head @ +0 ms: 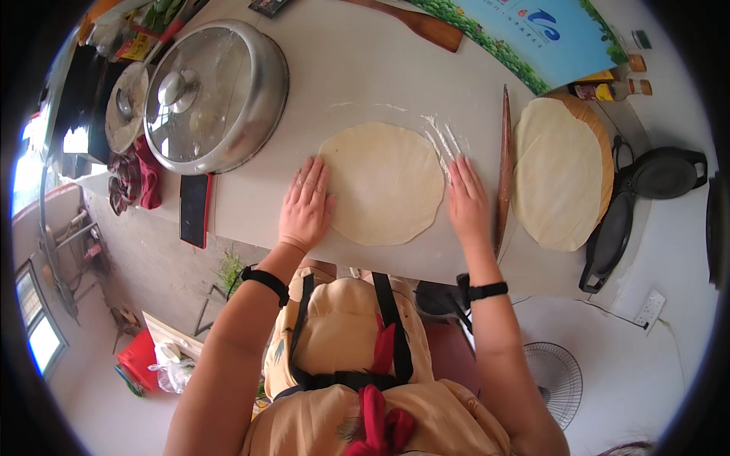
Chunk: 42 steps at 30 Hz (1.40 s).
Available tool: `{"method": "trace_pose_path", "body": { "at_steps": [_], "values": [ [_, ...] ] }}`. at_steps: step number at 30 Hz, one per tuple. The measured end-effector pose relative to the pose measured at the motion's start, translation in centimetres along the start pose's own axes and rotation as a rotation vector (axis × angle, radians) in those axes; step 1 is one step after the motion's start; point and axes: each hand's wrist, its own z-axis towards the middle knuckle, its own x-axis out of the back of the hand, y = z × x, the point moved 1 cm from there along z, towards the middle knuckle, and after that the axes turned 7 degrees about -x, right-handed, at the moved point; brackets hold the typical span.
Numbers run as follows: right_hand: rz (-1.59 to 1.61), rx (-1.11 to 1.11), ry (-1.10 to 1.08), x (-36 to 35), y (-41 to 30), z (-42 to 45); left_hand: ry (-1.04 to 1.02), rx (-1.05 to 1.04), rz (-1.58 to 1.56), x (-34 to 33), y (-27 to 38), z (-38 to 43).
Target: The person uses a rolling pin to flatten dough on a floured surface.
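A round, thinly rolled sheet of dough (pixel 382 185) lies flat on the pale worktop between my hands. My left hand (pixel 308 199) rests palm down at its left edge, the thumb by the dough's rim. Palm down on the worktop, my right hand (pixel 467 196) is just off the dough's right edge, its fingertips at streaks of white flour (pixel 442 137). Neither hand grips anything. Right of my right hand lies a tapered wooden rolling pin (pixel 505 171). Beyond it, more rolled dough sheets (pixel 559 182) overlap on a round woven tray (pixel 599 131).
A large steamer lid (pixel 259 97) with a glass top stands at the left, near a bowl of flour (pixel 137 108) and a phone (pixel 195 211) at the edge. A wooden spatula (pixel 433 31) lies at the back. An open black double pan (pixel 613 239) is at the right.
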Motion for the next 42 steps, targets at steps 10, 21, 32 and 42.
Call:
{"method": "trace_pose_path", "body": {
  "at_steps": [10, 21, 32, 42],
  "values": [
    [0.366, -0.074, 0.102, -1.7, -5.6, 1.2, -0.008, -0.006, 0.025, 0.4, 0.4, 0.5],
    [0.106, 0.175, -0.077, -3.0, -10.9, 2.9, 0.035, -0.016, -0.014, 0.4, 0.4, 0.7],
    [-0.256, 0.0, -0.182, -2.2, -6.0, 1.3, 0.021, -0.018, -0.01, 0.6, 0.3, 0.6],
    [-0.09, 0.366, -0.321, -2.8, -7.3, -1.2, 0.025, -0.012, -0.034, 0.9, 0.2, 0.5]
  ]
}}
